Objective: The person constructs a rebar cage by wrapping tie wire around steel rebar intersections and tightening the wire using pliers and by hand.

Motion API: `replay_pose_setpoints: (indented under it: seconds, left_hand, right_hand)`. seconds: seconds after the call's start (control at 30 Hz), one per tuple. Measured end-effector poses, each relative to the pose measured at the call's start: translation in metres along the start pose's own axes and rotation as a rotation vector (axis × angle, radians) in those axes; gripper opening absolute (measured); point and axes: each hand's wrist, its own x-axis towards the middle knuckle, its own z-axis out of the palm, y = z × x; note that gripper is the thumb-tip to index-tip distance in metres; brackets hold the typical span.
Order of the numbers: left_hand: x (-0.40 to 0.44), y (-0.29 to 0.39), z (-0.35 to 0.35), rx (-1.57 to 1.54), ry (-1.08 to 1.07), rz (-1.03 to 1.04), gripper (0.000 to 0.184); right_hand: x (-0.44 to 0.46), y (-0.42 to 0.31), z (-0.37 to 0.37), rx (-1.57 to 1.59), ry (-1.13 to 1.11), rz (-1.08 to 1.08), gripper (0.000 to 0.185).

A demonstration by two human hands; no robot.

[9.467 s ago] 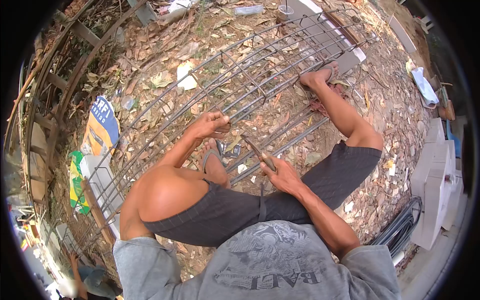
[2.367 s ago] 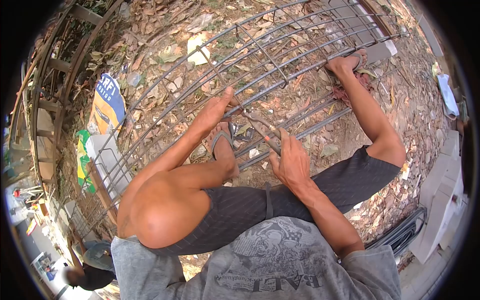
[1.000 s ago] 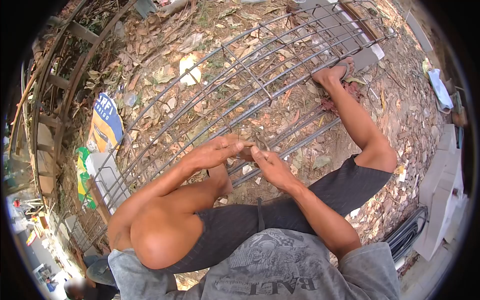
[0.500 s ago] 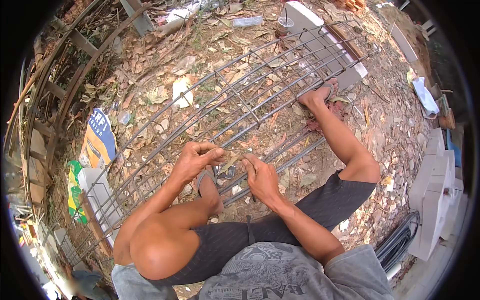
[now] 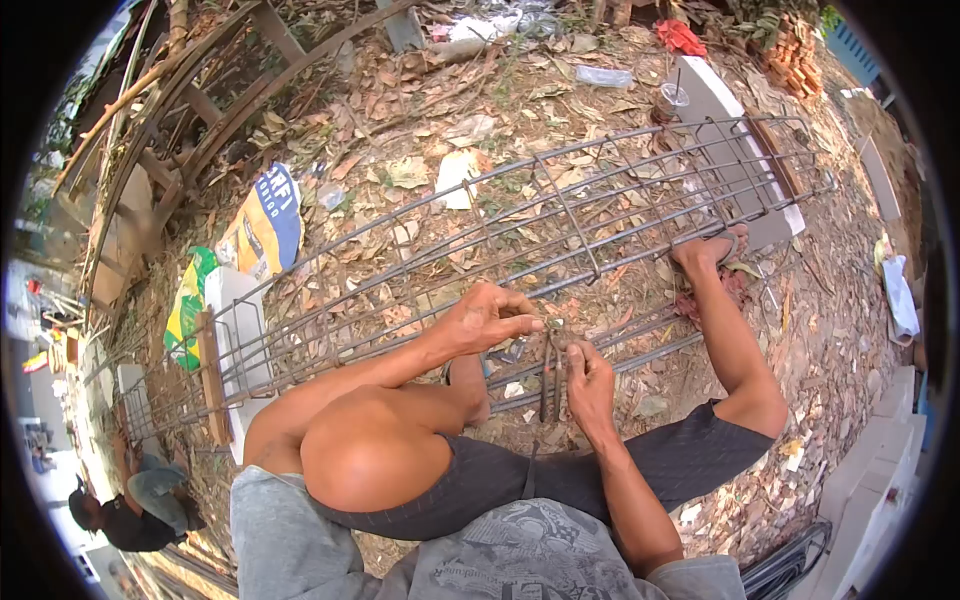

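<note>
My left hand (image 5: 487,322) is closed in a pinch, thumb and forefinger pointing right; whatever lies between the fingertips is too small to make out. Just right of it, my right hand (image 5: 590,388) grips a pair of pincers (image 5: 549,376) near the top. Their two dark handles hang down, and their head is close to my left fingertips. Both hands are over my lap, on the near side of a long rebar cage (image 5: 593,262), apart from its bars.
White blocks with wood strips (image 5: 208,368) (image 5: 775,160) lie under both cage ends. Loose bars (image 5: 655,350) rest near my feet. A printed sack (image 5: 268,225) lies left, a cup (image 5: 672,98) far right. Another person (image 5: 130,510) is at lower left.
The view has shifted, so the cage appears lower and further right. The pincers now show between my hands, handles down. My hands have come away from the bars they were at 2.4 s ago.
</note>
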Motion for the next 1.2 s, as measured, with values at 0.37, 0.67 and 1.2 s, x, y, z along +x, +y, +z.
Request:
replay_pose_setpoints:
  seconds: [0.37, 0.67, 1.2]
  left_hand:
    - [0.006, -0.034, 0.005, -0.401, 0.008, 0.018, 0.028]
    - [0.008, -0.041, 0.007, -0.456, -0.061, 0.017, 0.022]
    - [0.042, -0.019, -0.047, 0.46, 0.378, 0.337, 0.068]
  right_hand:
    - [-0.026, -0.032, -0.033, 0.463, -0.474, 0.357, 0.03]
    - [-0.005, -0.034, -0.01, 0.335, -0.341, 0.252, 0.04]
    - [0.041, -0.049, -0.059, -0.086, -0.012, 0.067, 0.033]
